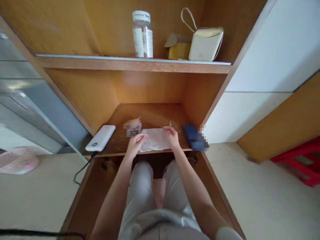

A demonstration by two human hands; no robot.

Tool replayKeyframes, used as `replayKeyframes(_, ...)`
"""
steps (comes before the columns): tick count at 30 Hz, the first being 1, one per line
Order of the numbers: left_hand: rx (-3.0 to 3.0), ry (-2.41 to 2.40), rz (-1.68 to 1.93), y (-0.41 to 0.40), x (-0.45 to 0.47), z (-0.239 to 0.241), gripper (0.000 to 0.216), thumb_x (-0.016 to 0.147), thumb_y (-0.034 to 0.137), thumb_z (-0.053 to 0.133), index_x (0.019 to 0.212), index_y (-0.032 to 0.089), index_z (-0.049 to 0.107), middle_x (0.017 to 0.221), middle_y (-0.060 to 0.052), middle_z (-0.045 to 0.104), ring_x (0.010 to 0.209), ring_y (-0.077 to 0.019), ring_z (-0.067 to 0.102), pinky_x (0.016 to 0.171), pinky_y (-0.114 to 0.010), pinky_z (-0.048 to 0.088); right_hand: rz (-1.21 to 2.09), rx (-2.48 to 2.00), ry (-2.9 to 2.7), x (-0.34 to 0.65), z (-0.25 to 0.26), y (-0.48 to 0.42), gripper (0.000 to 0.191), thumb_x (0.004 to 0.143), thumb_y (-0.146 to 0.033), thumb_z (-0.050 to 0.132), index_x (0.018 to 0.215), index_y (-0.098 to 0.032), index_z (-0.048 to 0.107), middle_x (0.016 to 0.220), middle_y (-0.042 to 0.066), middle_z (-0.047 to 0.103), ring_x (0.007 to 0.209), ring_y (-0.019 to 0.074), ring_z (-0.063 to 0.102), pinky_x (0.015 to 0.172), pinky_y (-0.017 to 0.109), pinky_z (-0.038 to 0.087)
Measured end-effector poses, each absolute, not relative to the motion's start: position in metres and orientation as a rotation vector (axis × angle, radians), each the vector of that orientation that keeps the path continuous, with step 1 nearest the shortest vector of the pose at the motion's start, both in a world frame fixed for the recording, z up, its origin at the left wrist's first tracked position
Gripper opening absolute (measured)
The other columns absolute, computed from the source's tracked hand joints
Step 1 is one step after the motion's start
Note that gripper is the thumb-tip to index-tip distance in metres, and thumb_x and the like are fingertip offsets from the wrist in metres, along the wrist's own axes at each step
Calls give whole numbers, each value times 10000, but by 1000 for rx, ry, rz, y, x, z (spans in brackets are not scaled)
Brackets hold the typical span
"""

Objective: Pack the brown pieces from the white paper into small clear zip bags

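Bag [155,140], white, flat at the front of shelf [157,113], between left hand [135,144] and right hand [172,136]. Probably light, limp, slightly slippery; best held by opposite side edges. Left curls at near-left edge, right over far-right corner; pinching or merely touching, cannot tell.

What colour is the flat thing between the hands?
The flat thing is whitish; the head view shows it best.

Via the head view I record a wooden surface [160,115] with visible grain, a thin, wrinkled, plastic-looking packet [155,140], a smooth power bank [101,136], a glossy bottle [142,35].
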State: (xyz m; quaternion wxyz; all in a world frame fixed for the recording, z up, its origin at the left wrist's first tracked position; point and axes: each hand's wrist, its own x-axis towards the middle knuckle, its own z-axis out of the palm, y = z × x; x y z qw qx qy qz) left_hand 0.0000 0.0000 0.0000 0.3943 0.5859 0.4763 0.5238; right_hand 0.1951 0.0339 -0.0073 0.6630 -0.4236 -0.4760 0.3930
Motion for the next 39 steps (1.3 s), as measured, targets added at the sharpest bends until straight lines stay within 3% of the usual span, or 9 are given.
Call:
replayKeyframes(14, 1453, 1227, 1348, -4, 4, 6, 259, 739, 399, 626, 830, 161, 675, 915, -97, 713, 907, -236, 652, 860, -358, 465, 930, -939, -1072, 194, -12, 37, 123, 692, -258, 574, 776, -185, 628, 820, 32, 677, 830, 168, 626, 859, 343, 458)
replayKeyframes(20, 1385, 1190, 1721, -5, -3, 21, 240, 766, 355, 600, 903, 164, 649, 811, -64, 704, 802, -196, 664, 817, -347, 491, 927, -960, -1099, 196, -12, 36, 145, 702, -267, 569, 804, -185, 631, 832, 39, 676, 835, 174, 625, 860, 346, 458)
replayKeyframes(24, 1521, 1395, 1889, 27, -37, 49, 258, 784, 327, 549, 970, 169, 632, 898, -73, 694, 856, -185, 649, 831, -337, 480, 932, -953, -1124, 197, -12, 34, 155, 712, -266, 555, 822, -186, 631, 850, 41, 677, 855, 177, 624, 869, 346, 456)
replayKeyframes(27, 1862, 1594, 1471, 61, -60, 66, 272, 734, 353, 583, 916, 165, 655, 960, -94, 692, 893, -214, 639, 838, -348, 469, 925, -957, -1133, 198, -13, 33, 162, 716, -285, 563, 829, -190, 631, 855, 42, 679, 848, 180, 626, 857, 348, 460)
replayKeyframes(31, 2154, 1514, 795, 89, -67, 72, 338, 683, 477, 614, 859, 196, 680, 949, -82, 706, 893, -248, 638, 801, -337, 470, 914, -961, -1145, 199, -16, 33, 173, 722, -314, 568, 819, -189, 638, 844, 44, 678, 846, 183, 624, 847, 345, 458)
replayKeyframes(39, 2197, 1548, 611, 98, -63, 73, 396, 643, 543, 618, 833, 207, 707, 882, -83, 722, 843, -248, 646, 719, -301, 467, 913, -973, -1149, 198, -11, 28, 195, 717, -324, 576, 834, -183, 641, 838, 42, 675, 834, 179, 618, 838, 335, 451)
